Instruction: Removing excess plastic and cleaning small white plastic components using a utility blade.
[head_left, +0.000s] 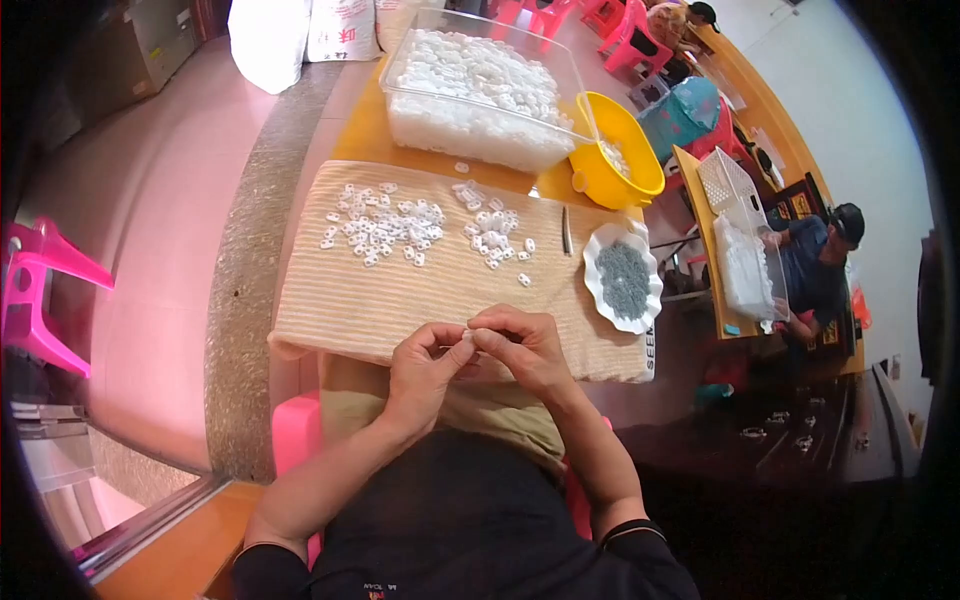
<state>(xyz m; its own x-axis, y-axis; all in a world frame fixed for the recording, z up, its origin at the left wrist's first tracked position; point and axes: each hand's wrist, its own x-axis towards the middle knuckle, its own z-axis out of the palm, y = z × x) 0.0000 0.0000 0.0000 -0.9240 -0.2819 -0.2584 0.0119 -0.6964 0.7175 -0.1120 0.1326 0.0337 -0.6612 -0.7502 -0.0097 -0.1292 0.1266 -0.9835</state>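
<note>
Over the near edge of the cloth-covered table, my left hand and my right hand meet fingertip to fingertip. Both are closed in a pinch on a small white plastic piece, mostly hidden by the fingers. Beyond them lie two loose groups of small white oval plastic pieces with holes: a wider left pile and a smaller right pile. A white wavy-rimmed dish at the right holds many tiny grey metal parts. Between dish and piles lies a thin dark pointed tool.
A clear plastic bin full of white pieces stands at the table's far end, beside a yellow basin. Pink stools stand left and farther back. At the right a co-worker sits at another table with a white-filled bin.
</note>
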